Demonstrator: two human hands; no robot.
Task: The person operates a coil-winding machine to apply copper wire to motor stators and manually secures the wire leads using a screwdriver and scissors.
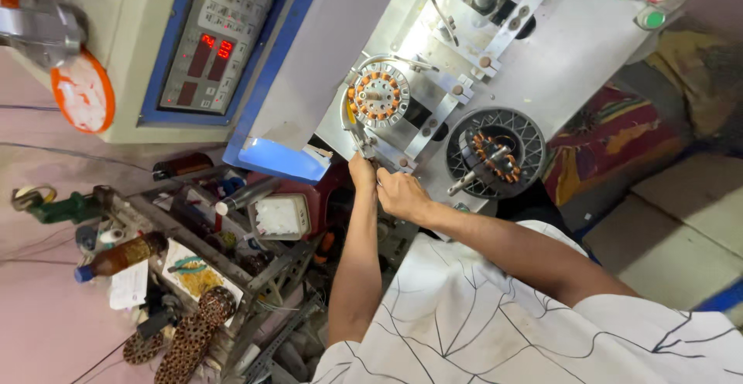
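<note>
Head view: both hands meet at the lower edge of the grey metal winding machine plate [557, 59]. Left hand [361, 173] grip pressed together, pinching the thin wire [346, 109] just below the round stator [377, 94] with orange copper coils, which sits mounted on the plate. Right hand [401, 194] touches the left; fingers curled, what they pinch can't be told. Second wound stator in a black ribbed housing [495, 153] lies just beside, to the right. Control panel [213, 36] with red digits up left. Cluttered metal rack [193, 245] sits lower left.
</note>
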